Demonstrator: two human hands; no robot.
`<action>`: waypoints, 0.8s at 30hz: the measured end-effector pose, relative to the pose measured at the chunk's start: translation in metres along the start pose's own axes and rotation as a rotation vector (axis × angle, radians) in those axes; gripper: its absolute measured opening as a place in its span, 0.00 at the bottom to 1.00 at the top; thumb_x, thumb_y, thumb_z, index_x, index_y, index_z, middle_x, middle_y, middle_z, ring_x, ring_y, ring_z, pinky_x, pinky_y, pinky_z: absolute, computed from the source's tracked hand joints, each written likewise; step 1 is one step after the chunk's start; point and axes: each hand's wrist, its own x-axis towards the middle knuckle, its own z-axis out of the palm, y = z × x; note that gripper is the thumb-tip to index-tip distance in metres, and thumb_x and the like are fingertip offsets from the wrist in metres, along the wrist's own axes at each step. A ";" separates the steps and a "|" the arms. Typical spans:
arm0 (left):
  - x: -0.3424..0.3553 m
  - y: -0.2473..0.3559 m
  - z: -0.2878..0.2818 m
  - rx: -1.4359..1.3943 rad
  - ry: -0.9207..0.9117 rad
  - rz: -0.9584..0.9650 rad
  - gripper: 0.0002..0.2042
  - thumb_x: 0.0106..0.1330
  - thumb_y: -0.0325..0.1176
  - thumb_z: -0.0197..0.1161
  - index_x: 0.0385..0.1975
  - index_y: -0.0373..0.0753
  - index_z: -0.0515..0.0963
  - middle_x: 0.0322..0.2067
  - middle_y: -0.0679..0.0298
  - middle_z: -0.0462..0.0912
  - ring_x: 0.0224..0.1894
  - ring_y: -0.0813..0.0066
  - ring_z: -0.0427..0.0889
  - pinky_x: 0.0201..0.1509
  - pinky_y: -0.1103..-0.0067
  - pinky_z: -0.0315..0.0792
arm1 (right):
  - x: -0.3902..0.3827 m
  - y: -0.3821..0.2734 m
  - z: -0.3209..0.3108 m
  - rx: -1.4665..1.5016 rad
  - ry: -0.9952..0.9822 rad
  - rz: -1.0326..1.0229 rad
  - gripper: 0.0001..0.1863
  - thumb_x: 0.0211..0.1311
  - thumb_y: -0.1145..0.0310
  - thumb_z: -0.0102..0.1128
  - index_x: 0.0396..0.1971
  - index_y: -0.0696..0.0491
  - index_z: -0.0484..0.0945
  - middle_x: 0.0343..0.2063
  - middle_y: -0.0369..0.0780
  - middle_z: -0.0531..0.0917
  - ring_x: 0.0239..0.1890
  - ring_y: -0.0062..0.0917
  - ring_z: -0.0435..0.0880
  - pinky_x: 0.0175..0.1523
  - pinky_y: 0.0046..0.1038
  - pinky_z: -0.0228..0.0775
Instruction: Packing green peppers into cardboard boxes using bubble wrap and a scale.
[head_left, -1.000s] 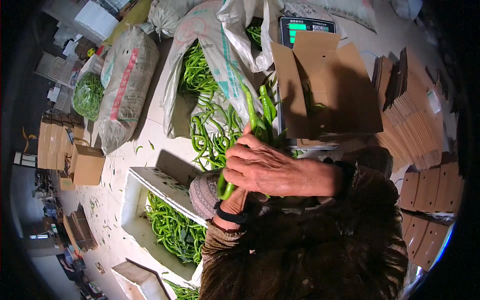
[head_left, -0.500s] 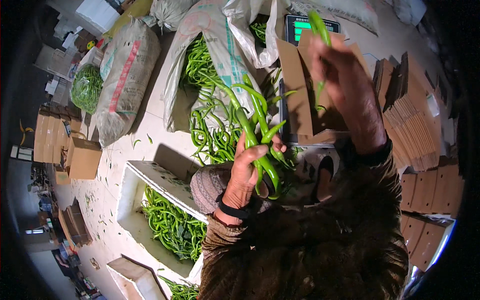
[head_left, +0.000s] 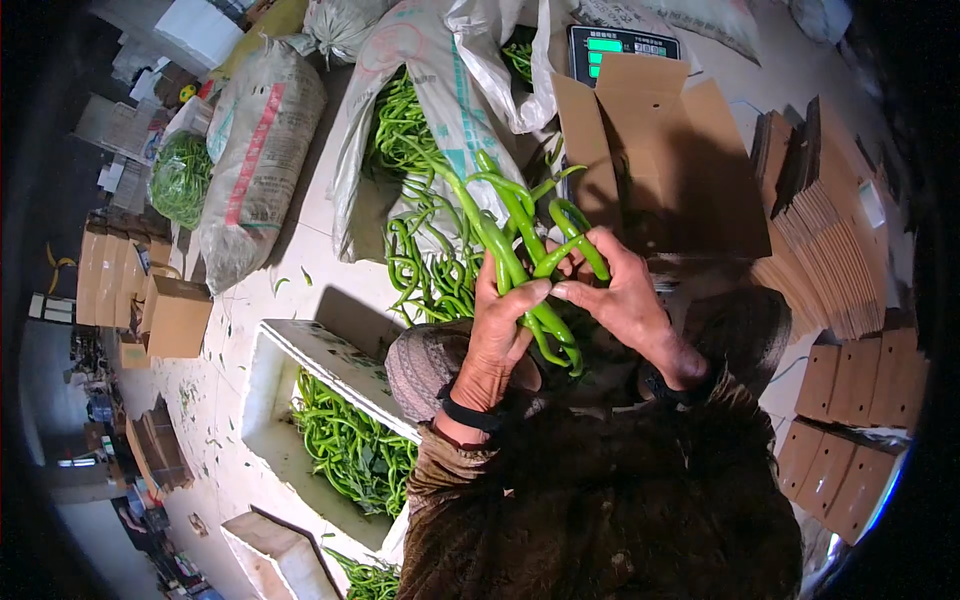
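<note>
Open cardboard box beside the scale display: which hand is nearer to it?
Right. The right hand is just below the left part of the open cardboard box in the picture; the left hand is farther left, holding green peppers.

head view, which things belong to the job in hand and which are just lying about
Likely in use:
green peppers
left hand
right hand
open sack
open carton
lit scale display

Seemingly lying about:
red-striped sack
bagged peppers
stacked cardboard

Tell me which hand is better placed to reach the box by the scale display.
Right, likely: the right hand is nearer the box, while the left hand, farther off, clutches peppers.
</note>
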 end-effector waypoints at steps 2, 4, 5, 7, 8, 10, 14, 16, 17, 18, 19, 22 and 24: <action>0.000 -0.001 -0.002 -0.006 -0.024 0.021 0.26 0.52 0.20 0.59 0.55 0.34 0.66 0.45 0.59 0.78 0.46 0.68 0.80 0.54 0.73 0.73 | -0.007 -0.004 0.005 -0.215 0.109 -0.092 0.19 0.52 0.75 0.66 0.45 0.56 0.73 0.34 0.40 0.83 0.38 0.24 0.82 0.46 0.29 0.73; -0.001 -0.003 0.002 0.090 0.088 0.045 0.26 0.53 0.18 0.59 0.55 0.35 0.66 0.45 0.60 0.78 0.46 0.69 0.79 0.54 0.73 0.73 | -0.009 -0.006 0.008 -0.197 0.142 -0.115 0.21 0.52 0.75 0.66 0.48 0.56 0.73 0.38 0.43 0.84 0.41 0.31 0.85 0.47 0.32 0.75; 0.000 -0.003 0.000 0.080 0.087 0.029 0.26 0.53 0.18 0.60 0.55 0.35 0.66 0.46 0.60 0.78 0.47 0.70 0.79 0.54 0.73 0.73 | -0.009 -0.003 0.007 -0.271 0.153 -0.125 0.20 0.53 0.75 0.65 0.48 0.56 0.74 0.38 0.43 0.84 0.41 0.30 0.85 0.45 0.30 0.76; 0.001 0.000 0.002 0.036 0.061 0.018 0.26 0.53 0.18 0.60 0.55 0.35 0.66 0.46 0.60 0.78 0.47 0.70 0.80 0.54 0.73 0.74 | -0.008 -0.005 0.007 -0.333 0.142 -0.137 0.22 0.54 0.75 0.64 0.51 0.55 0.73 0.40 0.43 0.84 0.40 0.32 0.86 0.43 0.30 0.77; 0.002 0.001 0.003 -0.006 0.034 0.003 0.26 0.53 0.18 0.60 0.55 0.35 0.66 0.47 0.60 0.78 0.47 0.70 0.80 0.54 0.73 0.74 | -0.008 -0.009 0.008 -0.334 0.139 -0.141 0.22 0.54 0.75 0.64 0.51 0.55 0.73 0.40 0.43 0.84 0.40 0.32 0.86 0.43 0.30 0.77; 0.003 -0.001 0.000 0.002 0.023 0.009 0.26 0.54 0.17 0.60 0.55 0.35 0.65 0.47 0.59 0.78 0.47 0.69 0.80 0.53 0.73 0.74 | -0.008 -0.018 0.011 -0.278 0.136 -0.077 0.20 0.55 0.74 0.64 0.49 0.53 0.72 0.38 0.46 0.84 0.42 0.40 0.84 0.44 0.37 0.77; 0.002 0.003 0.002 0.036 0.027 -0.001 0.26 0.54 0.15 0.58 0.55 0.35 0.64 0.45 0.57 0.78 0.45 0.68 0.81 0.51 0.73 0.76 | -0.014 -0.015 -0.004 -0.527 0.101 -0.203 0.17 0.56 0.72 0.63 0.46 0.55 0.73 0.38 0.47 0.83 0.41 0.42 0.84 0.43 0.38 0.76; -0.001 0.007 0.006 0.135 0.104 -0.044 0.27 0.53 0.15 0.59 0.55 0.35 0.63 0.44 0.58 0.77 0.44 0.68 0.81 0.50 0.73 0.76 | -0.018 -0.021 -0.026 -0.653 0.014 -0.106 0.17 0.55 0.70 0.64 0.45 0.55 0.74 0.37 0.48 0.83 0.40 0.43 0.83 0.43 0.38 0.76; 0.000 0.007 0.006 0.139 0.119 -0.033 0.26 0.53 0.16 0.60 0.55 0.34 0.63 0.43 0.57 0.77 0.41 0.68 0.81 0.46 0.73 0.77 | -0.019 -0.022 -0.035 -0.582 -0.006 -0.050 0.18 0.53 0.69 0.66 0.45 0.55 0.75 0.36 0.49 0.83 0.40 0.43 0.83 0.43 0.38 0.75; -0.001 0.008 0.002 0.133 0.122 -0.026 0.26 0.53 0.16 0.60 0.55 0.34 0.63 0.43 0.57 0.77 0.41 0.68 0.81 0.46 0.73 0.77 | -0.023 -0.018 -0.046 -0.588 -0.011 -0.055 0.18 0.53 0.69 0.66 0.45 0.55 0.75 0.36 0.49 0.83 0.40 0.43 0.83 0.43 0.38 0.75; -0.001 0.011 -0.005 0.073 0.102 -0.005 0.25 0.53 0.17 0.59 0.54 0.34 0.64 0.42 0.57 0.77 0.39 0.69 0.80 0.44 0.74 0.77 | -0.027 -0.011 -0.059 -0.696 -0.078 -0.080 0.20 0.52 0.69 0.66 0.46 0.55 0.75 0.36 0.48 0.83 0.39 0.41 0.83 0.43 0.37 0.75; -0.001 0.024 -0.012 -0.080 0.148 0.185 0.21 0.53 0.18 0.57 0.50 0.32 0.67 0.39 0.58 0.78 0.34 0.70 0.79 0.41 0.75 0.75 | -0.037 -0.013 -0.085 -0.626 -0.191 -0.151 0.14 0.49 0.68 0.66 0.35 0.58 0.77 0.28 0.43 0.81 0.32 0.32 0.81 0.37 0.29 0.72; 0.000 0.028 -0.022 -0.103 0.129 0.240 0.22 0.53 0.18 0.57 0.51 0.33 0.66 0.40 0.58 0.77 0.35 0.70 0.79 0.42 0.75 0.75 | -0.046 -0.010 -0.104 -0.194 -0.157 0.211 0.14 0.54 0.70 0.63 0.40 0.57 0.77 0.37 0.42 0.82 0.36 0.28 0.81 0.41 0.27 0.74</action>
